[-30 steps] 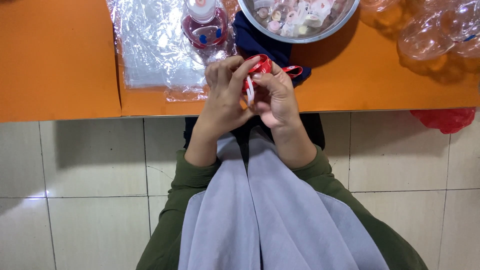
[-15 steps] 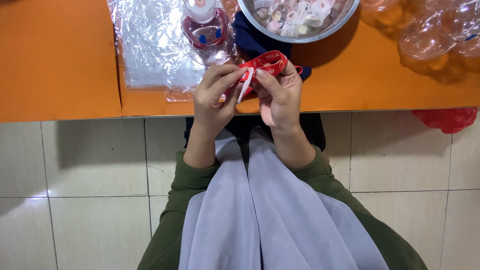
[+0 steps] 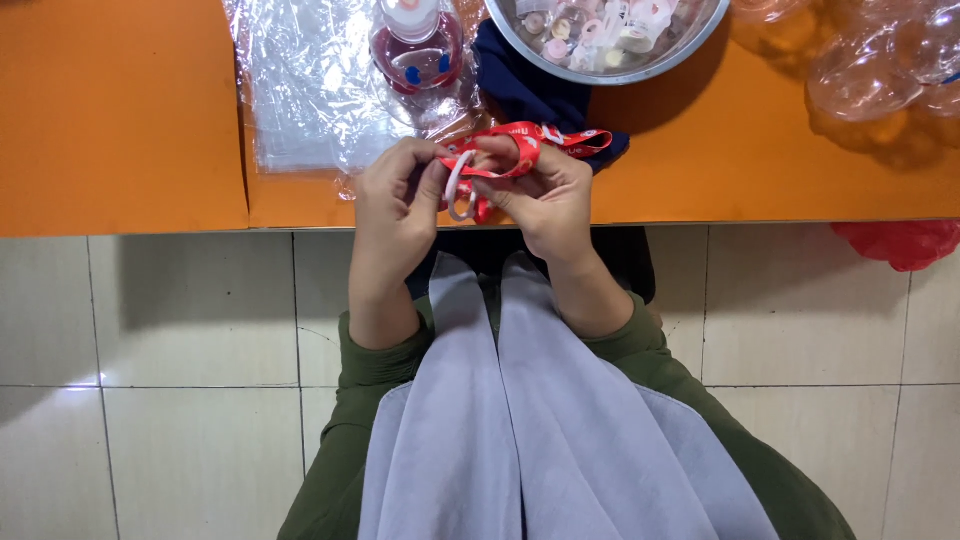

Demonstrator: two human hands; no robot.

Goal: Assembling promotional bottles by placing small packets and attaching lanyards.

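Red ribbon strap (image 3: 520, 145) with a white plastic ring (image 3: 458, 185) is pinched between both hands at the near edge of the orange counter (image 3: 120, 110). The left hand (image 3: 395, 205) has its grip closed on the ring; the right hand (image 3: 545, 195) has its grip closed on the strap. At 12 o'clock lies a dark blue cloth (image 3: 535, 90); beyond it a steel bowl (image 3: 690, 40) of small parts. At 11 o'clock stand a small red bottle (image 3: 418, 50) and clear plastic bags (image 3: 310, 90).

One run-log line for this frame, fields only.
left hand: grips white ring | right hand: grips red strap | place: orange table edge
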